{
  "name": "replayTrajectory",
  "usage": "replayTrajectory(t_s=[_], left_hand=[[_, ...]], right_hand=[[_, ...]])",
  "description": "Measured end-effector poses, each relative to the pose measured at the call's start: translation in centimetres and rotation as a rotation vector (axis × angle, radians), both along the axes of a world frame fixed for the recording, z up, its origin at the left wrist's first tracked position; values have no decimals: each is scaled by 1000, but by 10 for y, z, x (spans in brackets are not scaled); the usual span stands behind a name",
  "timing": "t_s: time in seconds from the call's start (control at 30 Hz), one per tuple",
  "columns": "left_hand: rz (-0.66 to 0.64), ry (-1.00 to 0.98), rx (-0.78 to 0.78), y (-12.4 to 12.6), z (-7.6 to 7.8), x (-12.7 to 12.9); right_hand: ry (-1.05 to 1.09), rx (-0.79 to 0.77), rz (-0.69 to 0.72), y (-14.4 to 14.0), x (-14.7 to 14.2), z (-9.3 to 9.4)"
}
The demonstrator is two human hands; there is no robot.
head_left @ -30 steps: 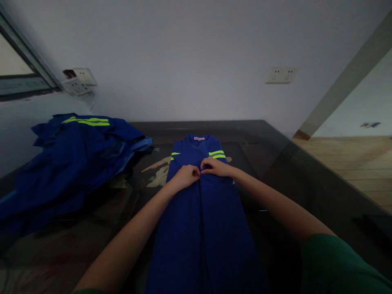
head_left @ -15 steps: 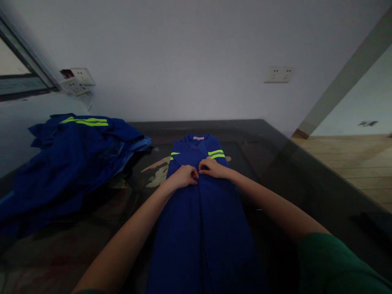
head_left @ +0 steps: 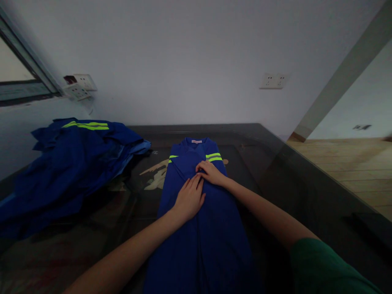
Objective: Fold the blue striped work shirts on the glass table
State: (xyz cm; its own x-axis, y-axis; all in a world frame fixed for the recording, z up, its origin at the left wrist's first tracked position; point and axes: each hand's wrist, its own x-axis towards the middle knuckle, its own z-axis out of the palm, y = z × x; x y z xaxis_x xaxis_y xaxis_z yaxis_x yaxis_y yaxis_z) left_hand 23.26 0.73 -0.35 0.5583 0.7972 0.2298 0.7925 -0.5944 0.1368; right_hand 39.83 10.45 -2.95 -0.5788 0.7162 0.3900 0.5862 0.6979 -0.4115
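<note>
Through the head camera I locate the long, folded, dark-blue fabric garment with yellow-green stripes (head_left: 217, 220) in the center of the frame. It lies flat on the dark, glossy table (head_left: 241, 136), with its collar end at mid-height and its lower end cut off by the bottom edge. A small white label (head_left: 196, 141) sits inside the collar. Below the hands, a dark vertical line divides the cloth into 2 halves. The stripes show on both sides of the chest; a diagonal fold edge runs from the left stripes toward the hands.

Left hand (head_left: 190, 197): I see it palm down on the cloth at frame center, fingers extended and lightly spread, thumb apart. It grips nothing that I can see.

Right hand (head_left: 212, 172): positioned slightly higher and to the right, just below the right stripes. Its fingers are bent and narrow, with the tips on the cloth. I cannot tell whether fabric is pinched between them. The fingertips of the 2 hands meet closely; I cannot confirm contact.

At left in the frame, I note a loose heap of blue fabric clothing (head_left: 70, 171) on the table, well apart from the hands. A white rectangular wall socket (head_left: 274, 81) is at upper right.
</note>
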Motion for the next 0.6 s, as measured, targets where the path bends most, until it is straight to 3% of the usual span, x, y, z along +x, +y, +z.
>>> replayTrajectory(t_s=[0.1,0.27,0.4,0.6], left_hand=[[7,52,-4,-2,-10,-1],[-31,82,26,6,-12,-6],[-35,72,0,6,-11,-6],[-31,51,-40,5,-7,-7]], right_hand=[[21,3,-53,2,-1,3],[-152,34,-315,10,2,6],[-351,-47,-486,20,10,5],[-399,-217,-647,43,26,6]])
